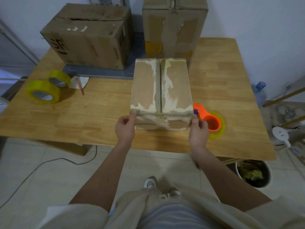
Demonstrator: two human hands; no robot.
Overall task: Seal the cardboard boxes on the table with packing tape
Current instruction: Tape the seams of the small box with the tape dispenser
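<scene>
A home room: tiled floor (49, 171), wooden table (99, 116), waste bin (267, 176).

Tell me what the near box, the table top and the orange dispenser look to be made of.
Near box: corrugated cardboard, matt brown, its fluting showing along the torn seam and its surface peeled pale. Table top: wood, probably ply or jointed board, light with visible grain and a slight sheen. Dispenser: apparently plastic, smooth and uniformly bright orange.

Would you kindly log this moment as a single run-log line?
left hand: grips small box near-left corner | right hand: grips near-right corner | tape dispenser: idle on table | centre seam: untaped
</scene>
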